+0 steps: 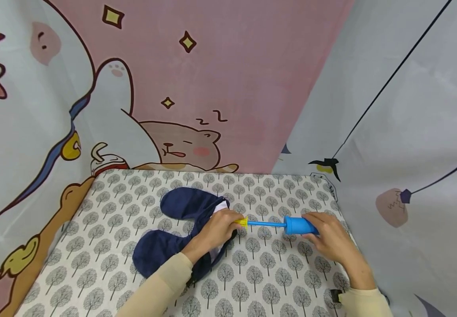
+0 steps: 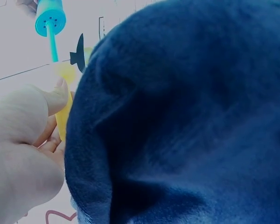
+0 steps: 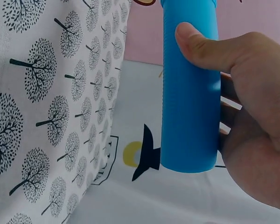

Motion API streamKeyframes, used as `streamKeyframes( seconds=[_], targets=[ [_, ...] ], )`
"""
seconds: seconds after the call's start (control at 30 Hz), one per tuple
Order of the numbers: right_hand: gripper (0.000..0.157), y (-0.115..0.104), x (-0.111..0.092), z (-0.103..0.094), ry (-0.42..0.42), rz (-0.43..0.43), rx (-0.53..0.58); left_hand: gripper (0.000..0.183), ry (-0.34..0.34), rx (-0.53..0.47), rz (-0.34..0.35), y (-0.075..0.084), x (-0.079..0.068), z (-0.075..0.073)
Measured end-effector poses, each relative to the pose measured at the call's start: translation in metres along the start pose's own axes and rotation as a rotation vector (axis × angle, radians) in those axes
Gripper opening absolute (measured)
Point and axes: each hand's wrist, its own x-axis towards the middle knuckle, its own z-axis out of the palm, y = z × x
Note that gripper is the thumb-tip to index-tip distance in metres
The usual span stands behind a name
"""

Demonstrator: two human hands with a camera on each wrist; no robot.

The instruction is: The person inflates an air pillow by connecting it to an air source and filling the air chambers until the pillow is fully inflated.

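A small hand pump stretches between my hands, its thin blue rod [image 1: 267,224] drawn out of the barrel. My left hand [image 1: 221,226] grips its yellow handle [image 1: 242,222]. The blue barrel [image 3: 190,102] is held by my right hand [image 1: 329,233], thumb on one side and fingers round the other. Small holes show in the barrel's end cap [image 2: 50,22] in the left wrist view. Under my left forearm lies a navy plush U-shaped neck pillow [image 1: 188,202], its two rounded ends pointing left. Part of it is hidden by my hand and sleeve. It fills most of the left wrist view.
The table [image 1: 252,281] wears a white cloth printed with grey trees. Behind it hangs a pink and white cartoon curtain [image 1: 252,88], with a white panel [image 1: 422,132] along the right side.
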Motion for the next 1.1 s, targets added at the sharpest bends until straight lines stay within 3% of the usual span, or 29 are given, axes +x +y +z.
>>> streamKeyframes(
  seconds=[0.2, 0.43, 0.57, 0.77, 0.87, 1.1],
  targets=[
    [0.059, -0.007, 0.004, 0.0, -0.036, 0.024, 0.034, 0.017, 0.011, -0.007, 0.017, 0.0, 0.001, 0.001],
    [0.059, -0.025, 0.018, 0.009, -0.066, -0.014, 0.029, 0.016, 0.064, -0.029, 0.053, -0.003, -0.001, 0.008],
    [0.059, -0.034, 0.026, 0.017, -0.064, -0.046, 0.011, 0.018, 0.049, -0.034, 0.04, -0.001, -0.001, 0.007],
    [0.056, -0.048, 0.037, 0.03, -0.039, -0.1, 0.006, 0.017, 0.083, -0.047, 0.086, -0.011, -0.003, 0.016],
    [0.057, -0.054, 0.04, 0.035, -0.043, -0.11, 0.019, 0.018, 0.066, -0.026, 0.072, -0.005, -0.003, 0.012],
    [0.057, -0.049, 0.035, 0.032, -0.099, -0.051, 0.054, 0.023, 0.081, -0.087, 0.061, -0.022, -0.006, 0.029]
  ],
)
